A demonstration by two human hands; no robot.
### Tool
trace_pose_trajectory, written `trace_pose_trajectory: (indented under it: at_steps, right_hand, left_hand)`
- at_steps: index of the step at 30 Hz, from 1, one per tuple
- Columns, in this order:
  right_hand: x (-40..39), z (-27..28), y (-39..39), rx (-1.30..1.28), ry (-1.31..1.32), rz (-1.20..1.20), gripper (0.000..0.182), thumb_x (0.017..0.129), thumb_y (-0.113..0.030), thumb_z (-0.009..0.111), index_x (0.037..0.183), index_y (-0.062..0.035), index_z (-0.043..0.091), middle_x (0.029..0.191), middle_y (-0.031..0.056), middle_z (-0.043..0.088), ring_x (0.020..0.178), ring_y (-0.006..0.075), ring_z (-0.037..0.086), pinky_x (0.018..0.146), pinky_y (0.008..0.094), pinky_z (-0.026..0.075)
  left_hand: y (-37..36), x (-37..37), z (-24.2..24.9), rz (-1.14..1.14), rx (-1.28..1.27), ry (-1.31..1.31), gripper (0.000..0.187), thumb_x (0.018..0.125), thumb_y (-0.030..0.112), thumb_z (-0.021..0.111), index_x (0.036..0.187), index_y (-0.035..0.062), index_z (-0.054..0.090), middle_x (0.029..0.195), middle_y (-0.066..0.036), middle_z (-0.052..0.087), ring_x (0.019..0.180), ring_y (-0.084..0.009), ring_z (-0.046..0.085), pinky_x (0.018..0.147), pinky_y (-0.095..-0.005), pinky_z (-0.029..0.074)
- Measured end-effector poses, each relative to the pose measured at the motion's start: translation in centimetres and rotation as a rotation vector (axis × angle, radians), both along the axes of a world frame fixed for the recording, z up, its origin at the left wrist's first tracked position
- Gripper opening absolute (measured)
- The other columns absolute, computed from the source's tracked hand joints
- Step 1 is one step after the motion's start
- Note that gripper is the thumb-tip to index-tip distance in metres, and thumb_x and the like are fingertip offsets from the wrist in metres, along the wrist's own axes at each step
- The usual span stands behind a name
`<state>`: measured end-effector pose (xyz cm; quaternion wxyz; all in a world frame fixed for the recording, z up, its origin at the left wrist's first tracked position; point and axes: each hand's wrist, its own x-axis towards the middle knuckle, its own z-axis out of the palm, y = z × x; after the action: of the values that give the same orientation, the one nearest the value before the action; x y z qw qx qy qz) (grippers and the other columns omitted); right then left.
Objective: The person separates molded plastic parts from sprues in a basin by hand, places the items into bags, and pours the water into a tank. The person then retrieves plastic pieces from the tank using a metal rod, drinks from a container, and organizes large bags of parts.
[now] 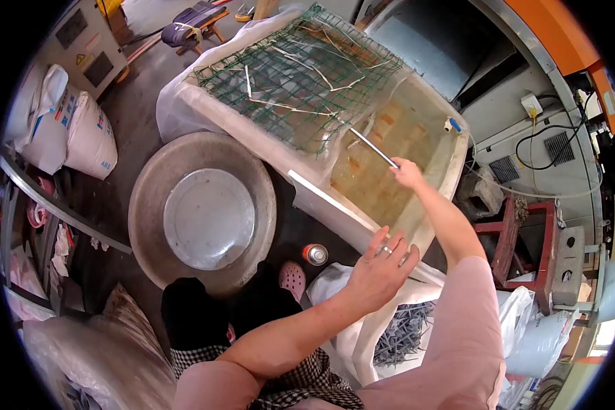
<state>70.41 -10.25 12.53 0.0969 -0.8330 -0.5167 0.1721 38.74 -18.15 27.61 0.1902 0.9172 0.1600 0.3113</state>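
Observation:
My right hand (407, 173) is wrapped round the end of a thin metal rod (371, 145), which slants up and left to the edge of a green wire mesh (287, 82). The mesh and some clear film cover the far part of a white tub (266, 145) of yellowish water. My left hand (381, 270), with a ring on one finger, hovers by the tub's near corner, fingers apart and holding nothing. Just below it, a white sack (362, 348) holds many grey plastic pieces (401, 331).
A large round basin (147, 205) stands left of the tub. A can (315, 254) and a pink clog (292, 279) are on the floor. Filled sacks (90, 137) stand at left. A red metal frame (545, 253) and concrete block (567, 266) are at right.

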Motion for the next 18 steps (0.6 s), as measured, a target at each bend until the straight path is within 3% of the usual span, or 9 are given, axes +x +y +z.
trace_pose_trajectory:
  at_steps: [3,5,10,11,12,14,15,18]
  right_hand:
    - [0.6,5.7,-3.7,-0.040,-0.058,-0.013,0.031,0.084,-0.031,0.055,0.104,-0.0074,0.061,0.094,0.0163,0.063,0.091,0.0332,0.059,0.079,0.0379,0.046]
    - [1.3,8.5,-6.7,-0.061,-0.111,0.008,0.034,0.084,-0.034,0.054,0.102,-0.0065,0.063,0.097,0.0186,0.062,0.091,0.0341,0.059,0.081,0.0375,0.045]
    - [1.9,13.4,-11.4,-0.231,0.036,-0.055,0.034,0.083,-0.032,0.057,0.100,-0.0034,0.064,0.094,0.0189,0.063,0.089,0.0305,0.060,0.080,0.0346,0.045]
    - [2.1,13.4,-12.2,-0.182,0.019,-0.031,0.032,0.083,-0.029,0.058,0.100,-0.0026,0.064,0.079,0.0160,0.064,0.071,0.0234,0.061,0.067,0.0326,0.047]
    - [2.4,13.5,-12.8,-0.183,0.018,-0.032,0.032,0.083,-0.029,0.058,0.100,-0.0026,0.064,0.079,0.0160,0.064,0.071,0.0234,0.061,0.067,0.0326,0.047]
    - [2.7,13.7,-13.6,-0.270,0.153,-0.139,0.030,0.083,-0.027,0.059,0.098,-0.0013,0.064,0.061,0.0086,0.057,0.053,0.0147,0.052,0.052,0.0302,0.042]
    - [2.8,13.7,-14.0,-0.227,0.201,-0.128,0.028,0.083,-0.024,0.060,0.097,-0.0003,0.065,0.054,0.0024,0.048,0.046,0.0093,0.041,0.044,0.0281,0.035]
    - [2.5,14.5,-14.5,-0.242,0.256,-0.173,0.027,0.083,-0.024,0.061,0.095,-0.0001,0.066,0.055,0.0021,0.051,0.047,0.0091,0.042,0.045,0.0271,0.035]
  left_hand:
    - [-0.2,-0.2,0.1,0.000,0.013,0.002,0.027,0.074,0.010,0.051,0.101,0.0054,0.054,0.093,-0.009,0.053,0.111,-0.0214,0.048,0.103,-0.0418,0.014]
    - [-0.3,-0.2,0.1,0.001,0.020,0.007,0.027,0.074,0.009,0.050,0.100,0.0049,0.054,0.093,-0.009,0.053,0.111,-0.0218,0.048,0.103,-0.0419,0.013]
    - [-0.8,0.0,0.0,0.002,-0.018,-0.019,0.027,0.074,0.009,0.051,0.100,0.0048,0.054,0.093,-0.010,0.054,0.110,-0.0228,0.048,0.103,-0.0429,0.014]
    - [-0.8,0.0,0.1,0.000,-0.018,-0.020,0.027,0.074,0.009,0.051,0.100,0.0048,0.054,0.093,-0.010,0.054,0.110,-0.0228,0.048,0.103,-0.0429,0.014]
    - [-0.7,0.0,0.1,-0.002,-0.012,-0.019,0.027,0.074,0.009,0.051,0.100,0.0047,0.054,0.093,-0.010,0.054,0.110,-0.0229,0.048,0.104,-0.0431,0.014]
    - [-0.6,0.0,0.1,-0.003,-0.008,-0.019,0.027,0.074,0.009,0.051,0.100,0.0046,0.054,0.093,-0.010,0.054,0.110,-0.0231,0.048,0.104,-0.0432,0.014]
    - [-0.7,0.1,0.0,-0.003,-0.007,-0.024,0.027,0.074,0.009,0.051,0.101,0.0044,0.054,0.093,-0.011,0.054,0.110,-0.0232,0.048,0.104,-0.0431,0.014]
    - [-0.6,0.0,0.1,-0.006,-0.014,-0.028,0.028,0.073,0.008,0.051,0.101,0.0042,0.054,0.093,-0.012,0.054,0.110,-0.0234,0.048,0.104,-0.0430,0.014]
